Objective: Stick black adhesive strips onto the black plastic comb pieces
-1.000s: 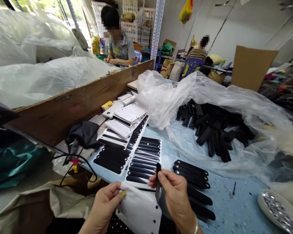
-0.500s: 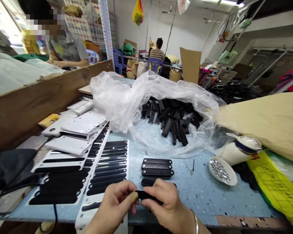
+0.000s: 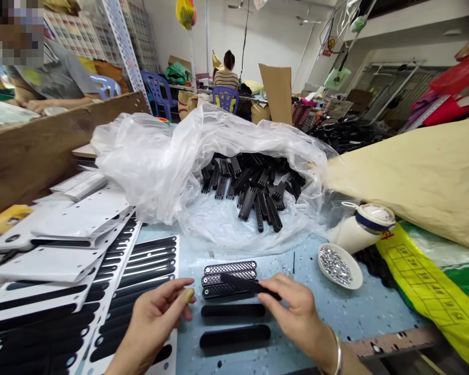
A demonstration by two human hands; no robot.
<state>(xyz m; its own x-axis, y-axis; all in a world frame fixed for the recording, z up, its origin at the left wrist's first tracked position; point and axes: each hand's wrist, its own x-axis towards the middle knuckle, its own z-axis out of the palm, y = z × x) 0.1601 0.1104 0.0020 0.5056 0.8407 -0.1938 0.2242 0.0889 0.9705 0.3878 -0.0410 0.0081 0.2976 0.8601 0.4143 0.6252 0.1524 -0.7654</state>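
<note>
Change: your left hand [image 3: 156, 312] is no longer sharing the black strip [image 3: 240, 283]; it's hovering left of the patterned pieces [image 3: 230, 268], thumb and fingers parted, holding nothing. Your right hand [image 3: 295, 307] is keeping a narrow grip, pinching the strip's right end. The strip is slanting across the patterned pieces in view; can't tell if it's touching. My read: the work is going from two-handed handling to one-handed placing. Materials: strip is looking thin and matte; patterned pieces are showing a diamond mesh with round metal ends. Two smooth pieces [image 3: 235, 337], black and round-ended, are lying nearer you on the speckled blue counter [image 3: 379, 307]. Crumpled translucent plastic [image 3: 148, 166] is arching over more black pieces [image 3: 248, 203].
</note>
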